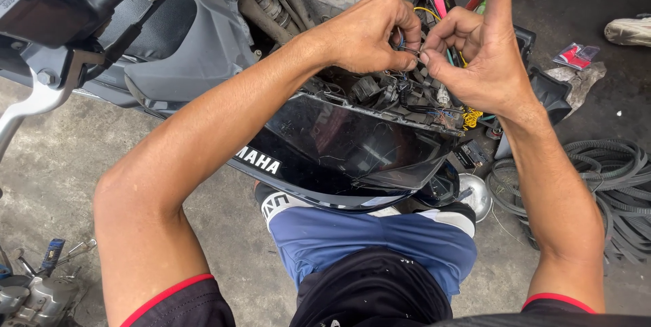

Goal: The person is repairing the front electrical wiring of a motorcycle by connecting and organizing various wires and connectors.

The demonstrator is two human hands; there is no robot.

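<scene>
My left hand [369, 32] and my right hand [478, 45] meet above an opened scooter. Both pinch the same thin dark wire [410, 49] between fingertips, the right index finger pointing up. Under them lies a tangle of wires and black connectors [400, 89] inside the scooter's front. A glossy black body panel [352, 150] sits just below the wiring, toward me. A coiled yellow wire [470, 118] hangs at the panel's right end.
A brake lever [30, 106] juts out at the left. A grey inner panel [196, 55] lies behind my left forearm. Black rubber belts [610, 178] are piled on the concrete at right. Tools and metal parts [37, 286] lie bottom left. A small metal bowl [477, 195] rests by the belts.
</scene>
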